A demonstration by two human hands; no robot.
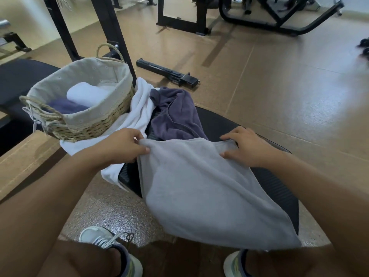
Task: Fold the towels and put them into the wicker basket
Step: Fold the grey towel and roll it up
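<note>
Two sneakers (111,250) at the bottom of the frame, a grey towel (203,188) draped over a black bench (279,188) above them.

At centre, the left hand (121,145) pinches the towel's upper left corner between thumb and fingers; the right hand (245,145) lies on its upper right edge, fingers bent over the cloth. Just behind lie a purple towel (175,112) and a white towel (137,112). At left, the wicker basket (95,124) holds a white roll (85,93) and a folded purple cloth (65,105).
</note>
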